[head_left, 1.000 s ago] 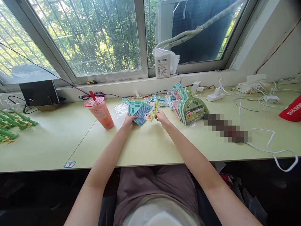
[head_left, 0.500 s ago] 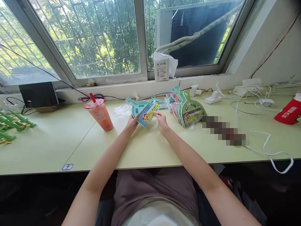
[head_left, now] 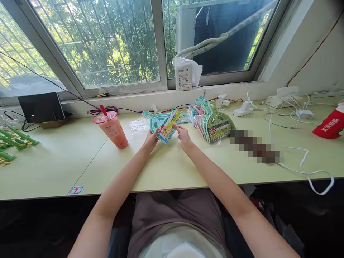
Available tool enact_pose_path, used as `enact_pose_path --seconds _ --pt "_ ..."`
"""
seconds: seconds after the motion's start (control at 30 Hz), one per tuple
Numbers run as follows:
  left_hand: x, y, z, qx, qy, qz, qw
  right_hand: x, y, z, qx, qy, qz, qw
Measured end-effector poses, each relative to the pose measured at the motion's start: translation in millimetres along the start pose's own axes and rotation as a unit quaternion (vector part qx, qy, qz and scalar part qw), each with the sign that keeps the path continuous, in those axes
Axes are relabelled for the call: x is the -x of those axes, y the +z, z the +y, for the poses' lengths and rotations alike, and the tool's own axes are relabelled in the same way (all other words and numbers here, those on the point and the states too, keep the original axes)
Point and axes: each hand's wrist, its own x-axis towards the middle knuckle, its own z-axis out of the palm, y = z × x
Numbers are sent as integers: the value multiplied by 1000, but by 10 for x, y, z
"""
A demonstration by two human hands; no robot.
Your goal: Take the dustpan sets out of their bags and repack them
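Note:
My left hand (head_left: pixel 150 140) grips the near edge of a teal mini dustpan (head_left: pixel 156 120) tilted up off the pale green table (head_left: pixel 172 165). A colourful paper label (head_left: pixel 168 126) lies across the pan's blue brush. My right hand (head_left: pixel 183 135) rests its fingertips on the label's right edge, fingers pinched together. Right of my hands, several packaged dustpans (head_left: pixel 213 122) in green, pink and teal lean in a stack. A clear plastic wrapper (head_left: pixel 138 125) lies left of the held pan.
A pink drink cup (head_left: pixel 111 129) with a red straw stands left of my hands. A black tablet (head_left: pixel 41 107) and green plastic pieces (head_left: pixel 12 143) are far left. White cables (head_left: pixel 306 168), chargers and a red cap (head_left: pixel 329 124) lie right. A white packet (head_left: pixel 184 76) sits on the windowsill.
The label has moved from beside the dustpan onto its brush face, and my right hand now presses it there. The dustpan has tilted up slightly in my left hand.

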Motion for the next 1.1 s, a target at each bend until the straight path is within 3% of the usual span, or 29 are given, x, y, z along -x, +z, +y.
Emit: enact_pose_path --seconds 0.3,0.63,0.7,0.83,0.9,1.03,1.1 --pt "67 74 -22 13 -2 -44 999 -65 103 355 86 -18 101 991" --pt "73 81 -14 -26 -20 -13 999 -104 61 314 149 -6 93 984" --pt "71 78 -6 -25 -18 -14 999 -104 75 308 136 -12 87 987" --pt "72 78 16 -20 -16 -7 1000 -111 109 280 36 -31 144 988" --pt "73 77 25 -18 -18 -1 1000 -113 116 259 -23 -6 111 993" --pt "66 68 35 -21 -14 -10 1000 -107 116 231 -97 52 -39 993" --pt "59 65 41 -23 -12 -22 999 -106 112 226 -99 55 -45 993"
